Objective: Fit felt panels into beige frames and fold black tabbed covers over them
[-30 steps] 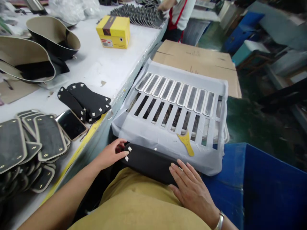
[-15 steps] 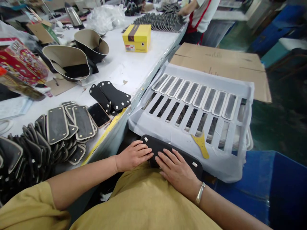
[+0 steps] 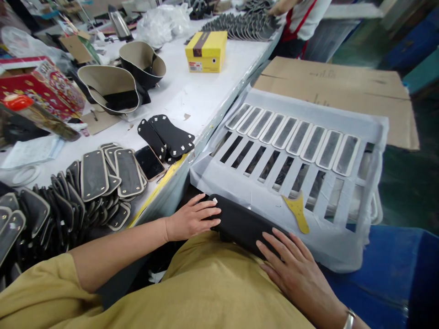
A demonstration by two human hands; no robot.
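Hands flat on black panel [image 3: 242, 225], left hand [image 3: 192, 218], right hand [image 3: 295, 269]

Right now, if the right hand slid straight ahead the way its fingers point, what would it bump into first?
The right hand already lies on the black padded piece, fingers aimed up and left. Going on, it would probably meet the left hand first, though depth is hard to judge.

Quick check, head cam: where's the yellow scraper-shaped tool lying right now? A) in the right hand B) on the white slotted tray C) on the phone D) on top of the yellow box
B: the yellow tool lies flat on the near part of the white slotted tray, apart from both hands; the right hand and left hand rest on the black pad instead.
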